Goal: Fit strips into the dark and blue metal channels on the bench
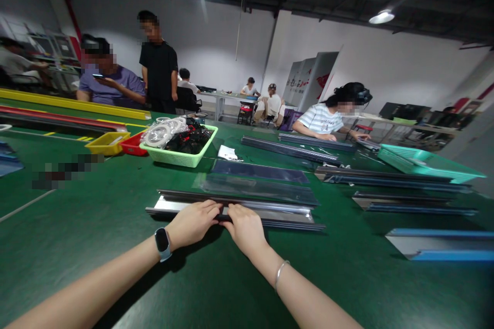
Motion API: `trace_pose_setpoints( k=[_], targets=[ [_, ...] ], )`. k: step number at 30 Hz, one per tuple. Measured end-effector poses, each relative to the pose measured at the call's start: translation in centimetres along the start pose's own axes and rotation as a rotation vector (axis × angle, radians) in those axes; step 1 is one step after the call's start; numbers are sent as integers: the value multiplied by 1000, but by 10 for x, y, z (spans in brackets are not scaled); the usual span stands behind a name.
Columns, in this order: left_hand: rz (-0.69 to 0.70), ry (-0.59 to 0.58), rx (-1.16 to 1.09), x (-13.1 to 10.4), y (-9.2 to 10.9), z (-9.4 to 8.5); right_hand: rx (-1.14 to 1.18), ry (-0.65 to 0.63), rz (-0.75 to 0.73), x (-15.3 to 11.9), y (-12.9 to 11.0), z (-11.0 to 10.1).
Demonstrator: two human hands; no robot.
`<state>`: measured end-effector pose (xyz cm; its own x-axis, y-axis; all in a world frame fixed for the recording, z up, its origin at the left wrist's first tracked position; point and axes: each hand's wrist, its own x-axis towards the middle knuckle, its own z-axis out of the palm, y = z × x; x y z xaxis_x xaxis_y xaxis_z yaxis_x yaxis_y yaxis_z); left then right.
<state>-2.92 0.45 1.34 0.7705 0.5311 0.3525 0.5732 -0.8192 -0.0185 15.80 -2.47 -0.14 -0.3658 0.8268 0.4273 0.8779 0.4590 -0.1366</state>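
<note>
A long channel-shaped profile [285, 216] with dark edges and a shiny inner face lies on the green table [165, 288]. Over its middle, my left hand [196, 221], with a watch on the wrist, has its fingers closed at a small dark piece. Close beside it, my right hand [245, 223] is bent over the same spot, fingers pressed together, thumb at the near edge. The dark piece between them is mostly hidden by the fingers. Clear film strips [258, 187] lie just behind the profile.
Behind to the left stand a green basket [181, 157] of rings and dark parts, a yellow tray [106, 144] and a red tray [133, 144]. More profiles [397, 177] and a teal basket [428, 162] lie right. A person in a striped shirt [318, 119] works across the table.
</note>
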Motion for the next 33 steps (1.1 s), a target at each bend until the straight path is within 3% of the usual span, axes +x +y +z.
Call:
trace_pose_setpoints(
  k=[7,18,33],
  targets=[
    [-26,58,25,-3,-1,10,-34,51,-14,0,1,7],
    [-21,95,-16,-1,3,5,-77,45,-36,2,1,3],
    [-111,-35,22,0,10,-4,-198,-43,0,2,-3,-3]
  ],
)
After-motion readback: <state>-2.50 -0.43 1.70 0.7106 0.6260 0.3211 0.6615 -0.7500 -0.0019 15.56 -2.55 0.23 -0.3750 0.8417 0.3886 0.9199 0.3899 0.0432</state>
